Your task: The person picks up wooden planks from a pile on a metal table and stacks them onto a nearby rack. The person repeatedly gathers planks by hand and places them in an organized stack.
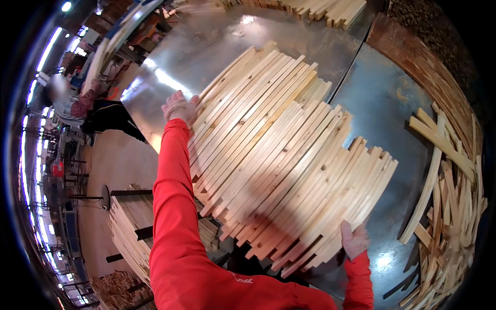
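A wide row of pale wooden strips (pixel 268 150) lies side by side in front of me, their ends uneven. At the row's left side, my left hand (pixel 181 107) rests against the outermost strip with its fingers apart. My right hand (pixel 355 239) is at the opposite side, by the near end of the rightmost strips, fingers stretched and touching the edge. Neither hand is wrapped round a strip. Red sleeves cover both arms. Under the strips is a shiny metal tabletop (pixel 206 51).
Loose offcut strips (pixel 449 206) are heaped along the right edge. More strips (pixel 330 10) lie at the far edge. Stacked wood (pixel 129 222) sits on a rack with dark bars at the lower left. A co-worker (pixel 67 103) stands at the far left, near long boards (pixel 111 46).
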`<action>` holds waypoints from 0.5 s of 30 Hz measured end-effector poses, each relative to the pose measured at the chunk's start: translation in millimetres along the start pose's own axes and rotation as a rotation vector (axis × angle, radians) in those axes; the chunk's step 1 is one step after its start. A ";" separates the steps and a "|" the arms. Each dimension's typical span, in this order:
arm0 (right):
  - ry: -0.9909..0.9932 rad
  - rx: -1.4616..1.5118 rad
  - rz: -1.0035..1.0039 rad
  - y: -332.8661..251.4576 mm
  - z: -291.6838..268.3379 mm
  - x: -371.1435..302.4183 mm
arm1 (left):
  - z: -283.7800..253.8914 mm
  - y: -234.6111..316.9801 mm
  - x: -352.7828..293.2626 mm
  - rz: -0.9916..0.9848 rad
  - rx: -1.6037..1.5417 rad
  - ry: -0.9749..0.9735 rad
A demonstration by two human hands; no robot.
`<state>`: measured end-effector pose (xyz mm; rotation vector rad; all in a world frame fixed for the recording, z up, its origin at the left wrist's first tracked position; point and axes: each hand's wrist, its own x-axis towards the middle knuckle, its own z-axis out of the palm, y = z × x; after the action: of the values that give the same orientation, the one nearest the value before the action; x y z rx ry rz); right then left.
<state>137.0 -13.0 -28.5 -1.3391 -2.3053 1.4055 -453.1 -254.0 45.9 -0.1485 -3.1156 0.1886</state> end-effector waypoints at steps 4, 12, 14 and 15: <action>-0.176 0.294 0.046 -32.5 9.1 16.5 | 96.3 -99.2 61.8 0.083 -0.289 -0.143; -0.357 -0.084 0.015 -117.4 73.6 92.9 | 141.5 -208.6 151.6 0.209 -0.587 -0.080; -0.332 0.042 -0.060 -140.7 120.4 101.2 | 145.3 -256.8 191.3 0.135 -0.567 -0.105; -0.326 0.102 -0.094 -155.7 142.6 100.1 | 148.4 -280.8 207.3 0.057 -0.596 -0.146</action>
<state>-91.8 -59.6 -20.3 -1.0224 -2.4102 1.7959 -689.1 -529.4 -65.1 -0.2368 -3.2017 -0.7656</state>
